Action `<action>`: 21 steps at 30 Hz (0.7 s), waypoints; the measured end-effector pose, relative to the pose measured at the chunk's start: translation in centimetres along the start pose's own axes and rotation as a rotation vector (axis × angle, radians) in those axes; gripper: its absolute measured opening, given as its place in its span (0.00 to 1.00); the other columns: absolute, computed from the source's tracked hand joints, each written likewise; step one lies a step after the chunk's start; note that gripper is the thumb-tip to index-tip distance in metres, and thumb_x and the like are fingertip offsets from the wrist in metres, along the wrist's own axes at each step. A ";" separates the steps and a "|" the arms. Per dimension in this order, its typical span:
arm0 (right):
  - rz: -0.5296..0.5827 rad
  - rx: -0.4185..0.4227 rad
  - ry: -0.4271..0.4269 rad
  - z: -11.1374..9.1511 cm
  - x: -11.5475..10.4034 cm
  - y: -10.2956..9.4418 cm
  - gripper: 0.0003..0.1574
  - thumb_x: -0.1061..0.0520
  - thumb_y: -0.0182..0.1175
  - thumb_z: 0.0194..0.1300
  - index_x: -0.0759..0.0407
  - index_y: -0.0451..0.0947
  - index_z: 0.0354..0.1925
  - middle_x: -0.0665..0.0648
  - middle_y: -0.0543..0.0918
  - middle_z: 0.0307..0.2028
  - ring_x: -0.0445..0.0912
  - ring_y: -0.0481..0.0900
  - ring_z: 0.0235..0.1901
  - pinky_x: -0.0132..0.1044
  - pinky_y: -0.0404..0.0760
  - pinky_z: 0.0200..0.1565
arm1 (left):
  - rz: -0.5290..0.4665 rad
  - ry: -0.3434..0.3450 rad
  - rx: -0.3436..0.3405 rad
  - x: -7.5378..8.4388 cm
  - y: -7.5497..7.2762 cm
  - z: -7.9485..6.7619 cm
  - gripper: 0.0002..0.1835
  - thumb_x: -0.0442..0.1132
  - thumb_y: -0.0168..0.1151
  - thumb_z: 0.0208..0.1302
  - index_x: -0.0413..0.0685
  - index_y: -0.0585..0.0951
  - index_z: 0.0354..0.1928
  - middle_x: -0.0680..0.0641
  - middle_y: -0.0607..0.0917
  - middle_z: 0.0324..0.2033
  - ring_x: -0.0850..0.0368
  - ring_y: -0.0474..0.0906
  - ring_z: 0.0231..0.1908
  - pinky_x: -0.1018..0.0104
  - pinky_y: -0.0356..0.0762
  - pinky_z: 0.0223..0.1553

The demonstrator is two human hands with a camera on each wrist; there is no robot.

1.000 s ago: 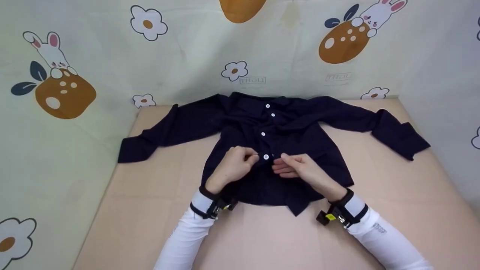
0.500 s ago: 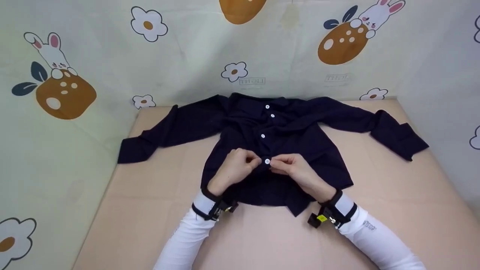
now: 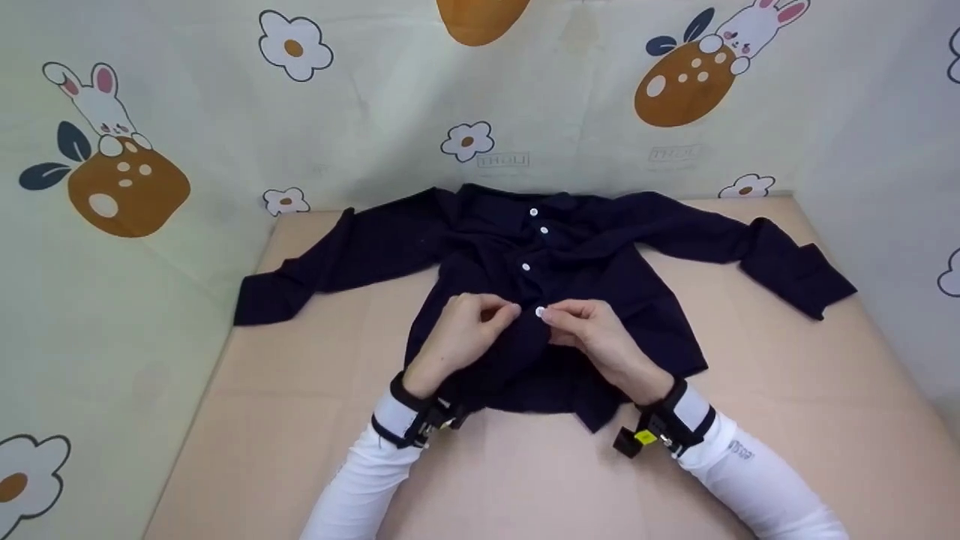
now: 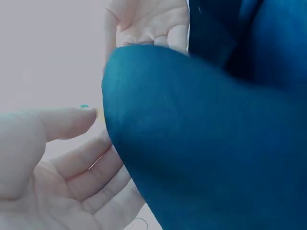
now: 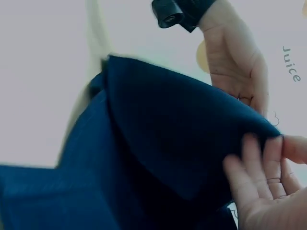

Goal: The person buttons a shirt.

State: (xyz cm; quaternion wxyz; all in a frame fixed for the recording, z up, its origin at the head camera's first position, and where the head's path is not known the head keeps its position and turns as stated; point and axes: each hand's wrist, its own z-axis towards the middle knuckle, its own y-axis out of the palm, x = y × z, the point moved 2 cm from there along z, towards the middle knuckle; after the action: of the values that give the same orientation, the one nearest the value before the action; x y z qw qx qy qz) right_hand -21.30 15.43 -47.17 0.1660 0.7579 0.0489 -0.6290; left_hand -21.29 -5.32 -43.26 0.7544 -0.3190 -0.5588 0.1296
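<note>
A dark navy button-up shirt [image 3: 600, 277] lies spread out, sleeves reaching to both sides. White buttons run down its front; the lowest visible one [image 3: 541, 311] is at the right hand's fingertips. My right hand [image 3: 600, 337] pinches the front edge at this button. Just left of it, my left hand [image 3: 465, 330] pinches the front edge with thumb and index finger. In the left wrist view, a raised flap [image 4: 192, 134] hides the left fingertips. The right wrist view has the right fingers [image 5: 256, 167] against the lifted cloth, thumb at its edge.
A peach-coloured tabletop [image 3: 322, 420] lies under the shirt. Pale walls [image 3: 390, 90] printed with rabbits, oranges and flowers enclose the back and sides. Both wrists carry strapped cameras, including the right one [image 3: 660, 427], low over the table.
My right hand has come in from the right, its extended fingers closing into a pinch at the button. Since then both hands have moved slightly away from me, with the button shifting along.
</note>
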 end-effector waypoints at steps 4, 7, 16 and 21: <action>-0.006 -0.006 0.003 0.0 0.3 0.3 0.08 0.62 0.63 0.71 0.56 0.88 0.37 0.48 0.89 0.31 0.39 0.87 0.31 0.35 0.88 0.41 | -0.102 -0.048 -0.032 -0.5 0.4 -0.2 0.16 0.46 0.61 0.75 0.43 0.90 0.34 0.50 0.89 0.29 0.64 0.79 0.30 0.68 0.78 0.36; -0.070 0.013 0.014 0.1 0.9 0.4 0.07 0.61 0.64 0.71 0.62 0.89 0.40 0.47 0.89 0.31 0.38 0.87 0.31 0.34 0.88 0.41 | -0.167 -0.092 -0.066 -1.2 1.2 -0.2 0.19 0.46 0.62 0.74 0.41 0.88 0.29 0.51 0.86 0.25 0.65 0.76 0.28 0.71 0.75 0.34; -0.186 0.034 -0.019 -0.1 1.4 0.6 0.14 0.63 0.64 0.69 0.74 0.86 0.46 0.50 0.91 0.36 0.38 0.88 0.32 0.33 0.88 0.40 | -0.195 -0.123 -0.070 -2.0 2.4 0.1 0.12 0.42 0.66 0.68 0.41 0.91 0.34 0.54 0.87 0.26 0.65 0.76 0.29 0.74 0.73 0.33; -0.246 0.001 -0.009 0.1 1.3 0.2 0.16 0.63 0.65 0.69 0.78 0.84 0.47 0.52 0.91 0.36 0.38 0.88 0.32 0.32 0.88 0.40 | -0.142 -0.099 -0.068 -1.9 2.5 0.1 0.09 0.40 0.67 0.67 0.42 0.92 0.37 0.47 0.92 0.36 0.64 0.81 0.35 0.71 0.78 0.39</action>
State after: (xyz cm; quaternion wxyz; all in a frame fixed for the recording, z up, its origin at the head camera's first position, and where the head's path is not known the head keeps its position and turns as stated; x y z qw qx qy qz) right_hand -21.06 15.02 -48.37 0.0876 0.7435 0.1403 -0.6480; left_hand -21.59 -4.45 -46.23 0.7218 -0.2969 -0.6210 0.0723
